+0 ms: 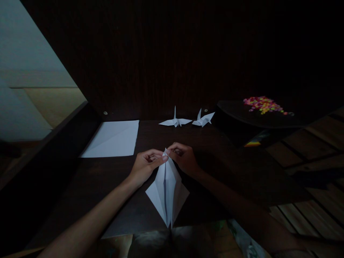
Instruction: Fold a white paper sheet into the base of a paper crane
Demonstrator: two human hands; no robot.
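Note:
A partly folded white origami paper [168, 190], shaped like a long diamond with a slit down its middle, points toward me over the front of the dark desk. At its far tip, my left hand [146, 163] pinches the paper with the thumb on top. My right hand [184, 157] also closes on that tip from the other side, thumb and fingers pressed together. The near end of the paper splits into two narrow points. Beyond my hands, two folded paper cranes [175, 122] [203, 119] stand near the back panel.
White paper sheets [113, 138] lie at the back left of the desk [107, 186]. To the right, a dark raised shelf [236, 111] bears a heap of small colourful pieces [264, 104]. A dark side board [48, 143] edges the left, and wooden slats [309, 215] show at lower right.

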